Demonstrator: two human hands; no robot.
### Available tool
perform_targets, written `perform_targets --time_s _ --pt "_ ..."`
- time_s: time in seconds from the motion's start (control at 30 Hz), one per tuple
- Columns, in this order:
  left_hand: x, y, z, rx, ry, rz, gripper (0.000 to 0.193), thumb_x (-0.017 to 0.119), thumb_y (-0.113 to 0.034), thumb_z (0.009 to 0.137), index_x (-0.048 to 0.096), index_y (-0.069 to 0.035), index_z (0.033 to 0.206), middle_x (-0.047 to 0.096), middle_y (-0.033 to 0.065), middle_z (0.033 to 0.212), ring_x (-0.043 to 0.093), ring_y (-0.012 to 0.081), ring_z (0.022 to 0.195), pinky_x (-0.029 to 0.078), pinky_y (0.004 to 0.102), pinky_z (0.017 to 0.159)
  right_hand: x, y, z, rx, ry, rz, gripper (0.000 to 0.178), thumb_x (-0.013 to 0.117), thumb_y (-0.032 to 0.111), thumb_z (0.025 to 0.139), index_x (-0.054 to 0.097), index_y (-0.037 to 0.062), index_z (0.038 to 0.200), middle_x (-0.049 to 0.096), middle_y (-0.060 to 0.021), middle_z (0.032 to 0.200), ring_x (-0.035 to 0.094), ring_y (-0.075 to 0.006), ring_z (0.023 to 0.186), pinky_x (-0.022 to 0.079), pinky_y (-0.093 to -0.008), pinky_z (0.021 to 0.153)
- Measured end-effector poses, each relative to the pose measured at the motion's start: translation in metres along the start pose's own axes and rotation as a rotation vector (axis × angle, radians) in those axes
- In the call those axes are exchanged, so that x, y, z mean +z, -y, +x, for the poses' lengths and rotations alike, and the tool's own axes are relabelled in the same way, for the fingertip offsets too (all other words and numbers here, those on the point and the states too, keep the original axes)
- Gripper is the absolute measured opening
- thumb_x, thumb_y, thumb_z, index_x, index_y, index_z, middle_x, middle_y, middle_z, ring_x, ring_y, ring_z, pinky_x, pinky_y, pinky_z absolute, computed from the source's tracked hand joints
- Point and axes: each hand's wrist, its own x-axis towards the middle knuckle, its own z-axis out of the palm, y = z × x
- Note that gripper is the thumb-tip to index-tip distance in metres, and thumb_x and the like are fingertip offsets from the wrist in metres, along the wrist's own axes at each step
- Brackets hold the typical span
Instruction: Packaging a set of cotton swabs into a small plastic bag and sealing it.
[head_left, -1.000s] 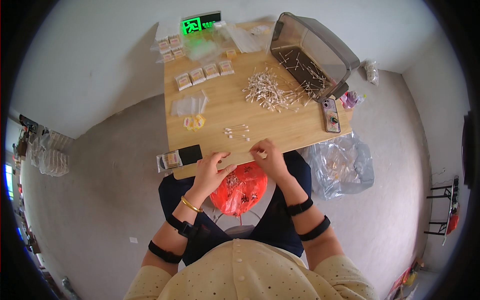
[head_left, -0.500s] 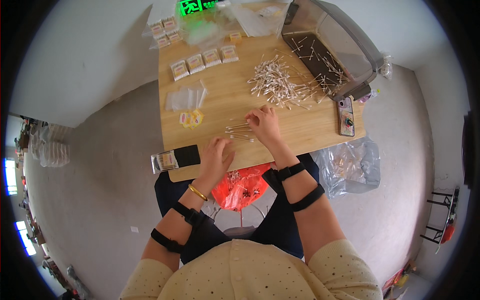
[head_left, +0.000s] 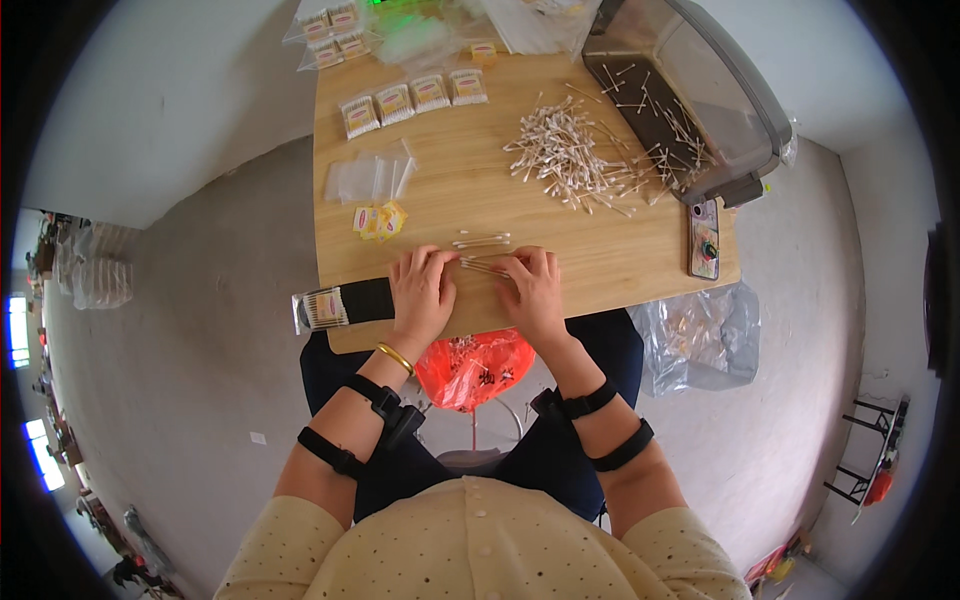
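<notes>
White-tipped cotton swabs with pale, thin sticks lie roughly side to side on the near part of the wooden table, between the person's two hands. A few more swabs sit just beyond them, lined up much the same way, their buds at both ends.

Half a second ago the right hand was over the right end of this little row, with the left hand lower on the left; now the two face each other, one at each end of the nearest swabs. Fingers are bent on both, close to the stick ends, but I cannot tell whether either hand clamps a swab or only touches it.

Farther right, the loose heap of swabs spreads toward the grey see-through bin, which lies tipped with more swabs inside. To the left are yellow-and-white labels, clear bags and, farther off, a row of four filled packs. Another filled pack rests beside the left hand on a black strip.
</notes>
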Motion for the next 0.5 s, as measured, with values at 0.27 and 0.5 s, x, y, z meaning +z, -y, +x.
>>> perform_targets --time_s 0.27,0.5 --pt "0.002 0.001 -0.002 -0.024 -0.065 0.003 0.049 0.067 -0.01 0.08 0.058 -0.011 0.128 0.06 0.0089 0.124 0.056 0.0319 0.115 0.041 0.047 0.1 0.004 0.004 0.016 -0.004 0.004 -0.011 0.041 0.081 0.012 0.077 0.07 0.0169 0.116 0.053 -0.0084 0.123 0.049 -0.0329 0.116 0.042 -0.0464 0.101" --pt "0.004 -0.001 -0.002 -0.043 -0.052 0.051 0.052 0.069 -0.012 0.078 0.058 -0.011 0.129 0.06 0.0091 0.124 0.056 0.0314 0.116 0.041 0.0471 0.101 0.006 0.002 0.02 -0.033 0.012 -0.017 0.041 0.082 0.016 0.077 0.07 0.0177 0.115 0.053 -0.0077 0.124 0.049 -0.0329 0.118 0.042 -0.046 0.1"
